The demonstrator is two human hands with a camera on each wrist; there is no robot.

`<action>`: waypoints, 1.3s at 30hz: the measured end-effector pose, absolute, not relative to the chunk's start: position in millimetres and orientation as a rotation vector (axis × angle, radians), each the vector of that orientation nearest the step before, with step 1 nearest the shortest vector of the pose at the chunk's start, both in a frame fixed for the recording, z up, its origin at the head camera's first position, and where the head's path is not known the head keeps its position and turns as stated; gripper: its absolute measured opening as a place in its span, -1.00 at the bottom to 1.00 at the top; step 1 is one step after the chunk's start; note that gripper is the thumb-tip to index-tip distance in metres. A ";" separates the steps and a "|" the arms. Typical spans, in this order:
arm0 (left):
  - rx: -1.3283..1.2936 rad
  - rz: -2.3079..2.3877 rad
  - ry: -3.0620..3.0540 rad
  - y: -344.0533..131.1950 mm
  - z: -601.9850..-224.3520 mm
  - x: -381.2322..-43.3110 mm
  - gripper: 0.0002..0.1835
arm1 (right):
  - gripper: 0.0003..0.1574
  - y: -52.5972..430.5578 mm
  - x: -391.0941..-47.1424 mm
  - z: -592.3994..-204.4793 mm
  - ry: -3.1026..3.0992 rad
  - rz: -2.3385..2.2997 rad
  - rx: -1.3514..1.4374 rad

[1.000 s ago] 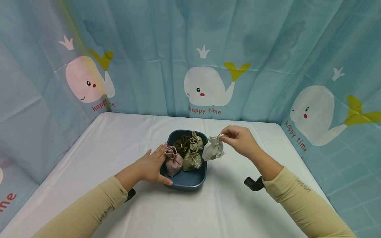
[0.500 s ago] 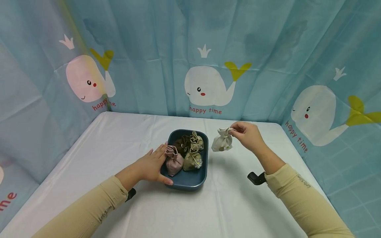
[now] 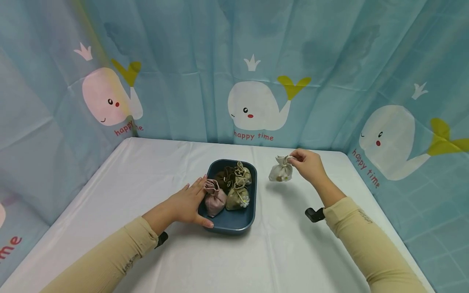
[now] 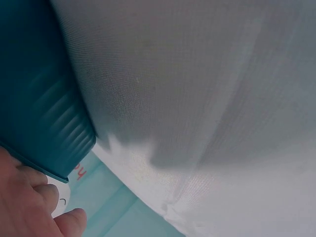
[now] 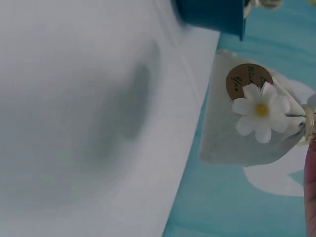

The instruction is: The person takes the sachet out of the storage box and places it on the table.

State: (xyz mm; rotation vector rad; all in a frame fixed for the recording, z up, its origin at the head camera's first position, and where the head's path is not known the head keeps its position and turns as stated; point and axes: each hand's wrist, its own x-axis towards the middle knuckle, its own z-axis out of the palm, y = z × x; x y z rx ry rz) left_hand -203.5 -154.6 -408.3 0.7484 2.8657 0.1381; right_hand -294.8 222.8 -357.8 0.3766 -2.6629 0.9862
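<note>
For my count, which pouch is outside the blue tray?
The white pouch, held by the right hand; the pink pouch, brown pouch and olive pouches sit inside the tray.

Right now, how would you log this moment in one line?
right hand: holds white bag above table; left hand: touches bin; pink bag: inside bin

Soft, diffuse light fills the head view, leaving the white desk bright around the basin. Blurry-edged shadows lie to the right of the basin and on its near-left side. A yellowish streak tints the curtain beyond and left of it. Wide-angle distortion stretches the curtain's prints far right of the basin. Both wrist views look dimmer, bluish and hazy, the desk near the basin greyed.
</note>
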 end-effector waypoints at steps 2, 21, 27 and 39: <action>0.752 0.145 2.864 -154.9 -408.2 -203.3 0.38 | -0.89 223.6 -298.0 -361.2 -2.671 0.981 0.347; 0.761 0.138 2.869 -154.4 -408.6 -202.1 0.36 | -0.89 227.4 -313.2 -400.7 -2.777 1.019 0.240; 0.755 0.149 2.867 -154.8 -408.1 -202.1 0.35 | -0.88 226.8 -314.2 -401.1 -2.789 1.040 0.204; 0.744 0.121 2.862 -155.0 -409.3 -203.9 0.39 | -0.78 228.5 -312.9 -401.6 -2.802 1.048 0.238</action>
